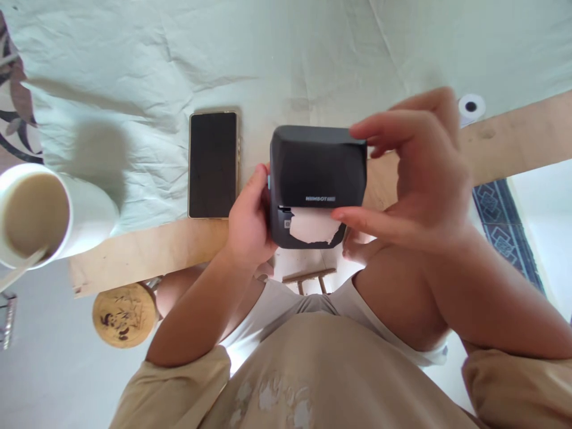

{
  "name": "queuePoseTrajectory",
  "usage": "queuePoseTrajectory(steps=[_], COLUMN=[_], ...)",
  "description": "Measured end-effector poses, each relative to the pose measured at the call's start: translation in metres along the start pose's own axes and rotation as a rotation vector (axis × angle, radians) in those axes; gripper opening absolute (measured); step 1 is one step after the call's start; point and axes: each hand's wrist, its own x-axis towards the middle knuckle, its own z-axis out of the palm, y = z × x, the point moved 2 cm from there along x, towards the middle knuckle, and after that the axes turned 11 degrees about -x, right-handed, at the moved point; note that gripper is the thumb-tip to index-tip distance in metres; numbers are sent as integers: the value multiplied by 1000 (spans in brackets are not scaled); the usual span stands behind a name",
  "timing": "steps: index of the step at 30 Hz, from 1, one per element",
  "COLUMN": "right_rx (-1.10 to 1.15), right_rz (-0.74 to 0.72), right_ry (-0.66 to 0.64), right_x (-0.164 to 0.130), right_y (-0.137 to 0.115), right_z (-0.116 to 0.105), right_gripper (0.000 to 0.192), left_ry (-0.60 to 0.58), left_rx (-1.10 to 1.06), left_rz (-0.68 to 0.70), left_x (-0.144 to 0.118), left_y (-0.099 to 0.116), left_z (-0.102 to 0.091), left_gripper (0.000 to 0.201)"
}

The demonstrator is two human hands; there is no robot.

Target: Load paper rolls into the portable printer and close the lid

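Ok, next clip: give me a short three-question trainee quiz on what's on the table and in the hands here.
1. True or false: the phone lies face up on the cloth, untouched by either hand.
2. Which hand grips the side of the label printer? A) left hand B) right hand C) neither
3. Fill in: the paper strip sticking out of the printer's slot has a ____ edge.

Key
1. True; its dark screen faces up, beside the left hand.
2. A; the right hand reaches over the top and front with fingers spread.
3. Torn.
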Motion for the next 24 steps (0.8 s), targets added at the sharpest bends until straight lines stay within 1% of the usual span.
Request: queuePoseTrajectory(steps=[2, 4, 5, 6, 7, 9, 11, 12, 15, 19, 21, 22, 24], right_rx=[13, -15, -32, -41, -46, -76, -171, -224, -338, -459, -405, -335, -91], right_rz=[113, 266, 315, 326, 291, 171, 62, 39, -6, -39, 0, 38, 156], right_ry=[138, 230, 269, 296, 308, 233, 109, 47, -51, -201, -249, -260, -286], right_x=[-1, -2, -2, -2, -1, 1, 2, 1, -2, -5, -4, -3, 0], right_y=[-3, -6, -6, -6, -6, -6, -6, -7, -9, -11, -10, -10, -9], right_z=[-4, -6, -7, -8, -7, -4, 1, 4, 5, 3, 0, -2, -8], right_gripper=[33, 16, 16, 18, 19, 12, 3, 5, 8, 6, 10, 14, 21], left_ry=[-119, -202, -211, -201, -189, -186, -211, -219, -227, -227, -224, -219, -203], left_rx=[20, 61, 87, 111, 133, 157, 163, 166, 191, 210, 208, 204, 182], left_rz=[-36, -40, -32, -14, -2, 9, 15, 16, 15, 8, -14, -25, -20], left_x=[-1, -2, -3, -4, -4, -5, -6, -6, -6, -8, -9, -9, -8], left_y=[0, 0, 0, 0, 0, 0, 0, 1, 1, 2, 2, 2, 1], left_z=[2, 2, 1, 0, -1, -1, 0, 0, 0, -2, -1, -1, -1], left_gripper=[33, 34, 35, 36, 35, 33, 30, 29, 31, 33, 35, 37, 39])
